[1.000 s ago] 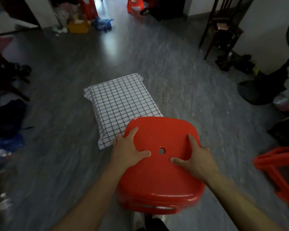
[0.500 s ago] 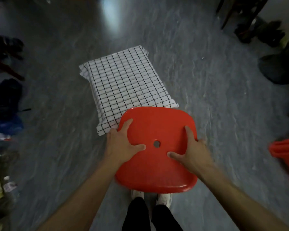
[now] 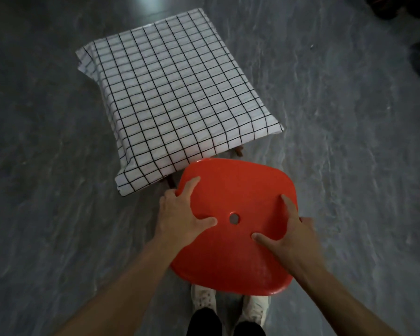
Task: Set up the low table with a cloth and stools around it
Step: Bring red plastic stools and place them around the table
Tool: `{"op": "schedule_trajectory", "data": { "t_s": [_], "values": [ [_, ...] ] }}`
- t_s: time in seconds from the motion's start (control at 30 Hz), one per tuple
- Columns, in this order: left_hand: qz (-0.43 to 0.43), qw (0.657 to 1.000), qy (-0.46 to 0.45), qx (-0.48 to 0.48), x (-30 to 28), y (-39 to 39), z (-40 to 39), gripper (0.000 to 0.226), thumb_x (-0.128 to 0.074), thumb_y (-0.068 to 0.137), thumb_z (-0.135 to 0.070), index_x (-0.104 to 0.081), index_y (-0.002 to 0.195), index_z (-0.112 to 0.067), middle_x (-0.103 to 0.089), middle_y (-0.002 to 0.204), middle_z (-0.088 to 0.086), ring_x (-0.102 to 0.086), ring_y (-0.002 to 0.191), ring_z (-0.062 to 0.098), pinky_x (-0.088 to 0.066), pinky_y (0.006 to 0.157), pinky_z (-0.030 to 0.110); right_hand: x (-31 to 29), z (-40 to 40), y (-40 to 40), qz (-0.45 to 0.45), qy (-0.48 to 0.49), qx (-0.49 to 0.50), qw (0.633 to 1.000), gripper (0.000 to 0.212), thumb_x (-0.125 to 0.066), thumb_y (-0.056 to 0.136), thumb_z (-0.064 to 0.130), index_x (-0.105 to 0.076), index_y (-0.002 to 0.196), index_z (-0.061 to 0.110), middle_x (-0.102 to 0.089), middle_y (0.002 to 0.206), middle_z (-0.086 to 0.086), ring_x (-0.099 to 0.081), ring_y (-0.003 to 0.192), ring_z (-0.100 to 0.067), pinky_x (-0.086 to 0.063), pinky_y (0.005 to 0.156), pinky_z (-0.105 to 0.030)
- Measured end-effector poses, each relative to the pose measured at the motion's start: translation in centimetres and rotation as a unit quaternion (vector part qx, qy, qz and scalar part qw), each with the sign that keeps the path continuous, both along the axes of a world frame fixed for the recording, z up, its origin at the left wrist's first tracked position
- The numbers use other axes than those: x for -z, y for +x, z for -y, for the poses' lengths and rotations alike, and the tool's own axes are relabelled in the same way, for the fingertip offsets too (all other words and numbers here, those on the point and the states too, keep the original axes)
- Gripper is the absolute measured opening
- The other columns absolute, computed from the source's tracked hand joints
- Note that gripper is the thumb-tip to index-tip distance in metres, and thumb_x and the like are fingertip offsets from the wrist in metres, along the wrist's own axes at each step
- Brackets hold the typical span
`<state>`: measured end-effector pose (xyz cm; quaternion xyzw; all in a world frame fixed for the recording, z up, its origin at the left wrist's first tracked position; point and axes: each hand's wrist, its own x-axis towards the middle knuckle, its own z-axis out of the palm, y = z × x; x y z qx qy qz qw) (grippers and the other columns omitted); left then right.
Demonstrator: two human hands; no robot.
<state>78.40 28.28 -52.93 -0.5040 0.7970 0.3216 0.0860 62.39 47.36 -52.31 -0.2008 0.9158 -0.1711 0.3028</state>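
Setting the red plastic stool (image 3: pixel 233 229) down well means lowering it level just short of the low table's near edge, clear of the checked cloth (image 3: pixel 175 93) and table legs (image 3: pixel 171 184). Left hand (image 3: pixel 180 214) and right hand (image 3: pixel 294 236) grip the seat's sides — thumbs on top, fingers curled under the rim. The seat hides the stool's legs — whether they touch the floor I cannot tell — and the cloth covers the tabletop.

— What sort of place am I looking into?

— A home, I'd say, a dim living space. Ahead of the hands I see a low table with thin brown legs (image 3: pixel 239 151) under a white black-gridded cloth (image 3: pixel 177 93), standing on a grey marbled, glossy floor (image 3: pixel 349 141).

— Anything else homely?

— Below the hands, white worn sneakers (image 3: pixel 204 299); under them, a red plastic stool with a centre hole (image 3: pixel 235 190).
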Motion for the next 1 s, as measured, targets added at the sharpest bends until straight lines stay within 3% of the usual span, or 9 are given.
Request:
{"op": "schedule_trajectory", "data": {
  "t_s": [0.27,0.63,0.83,1.0],
  "values": [
    [0.022,0.999,0.005,0.042,4.5,-2.3,2.6,0.11,-0.082,0.061,-0.062,-0.009,0.144,-0.057,-0.036,0.139,0.012,-0.035,0.129,0.031,-0.04,0.101,0.049,5.5,1.4,-0.9,-0.003,-0.017,0.022,1.0,0.113,-0.084,0.062,0.055,-0.017,0.152,0.041,-0.05,0.125,-0.02,-0.053,0.11,-0.031,-0.046,0.094,-0.042],
    [0.038,0.997,0.038,0.051,6.7,-3.7,3.8,0.1,-0.076,0.072,-0.057,-0.009,0.146,-0.051,-0.03,0.142,0.012,-0.034,0.131,0.032,-0.039,0.103,0.052,7.5,2.7,-1.2,0.013,-0.01,0.037,0.999,0.104,-0.083,0.07,0.041,-0.019,0.152,0.037,-0.055,0.126,-0.015,-0.056,0.109,-0.028,-0.045,0.091,-0.037],
    [0.051,0.995,0.018,0.087,5.2,-3.5,3.7,0.083,-0.065,0.084,-0.053,-0.016,0.149,-0.041,-0.02,0.154,0.01,-0.029,0.138,0.032,-0.037,0.107,0.05,5.5,3.4,-0.5,0.019,0.014,0.004,1.0,0.105,-0.079,0.073,0.045,-0.011,0.152,0.04,-0.032,0.146,-0.016,-0.041,0.129,-0.034,-0.043,0.104,-0.051],
    [0.03,0.995,0.018,0.093,-0.3,-2.8,3.8,0.084,-0.061,0.086,-0.054,-0.012,0.152,-0.036,-0.018,0.158,0.006,-0.025,0.142,0.029,-0.034,0.109,0.05,-0.7,5.3,-1.4,0.001,-0.041,-0.045,0.998,0.085,-0.07,0.084,0.044,-0.021,0.153,0.03,-0.03,0.153,-0.011,-0.038,0.136,-0.03,-0.038,0.11,-0.046]
  ]
}}
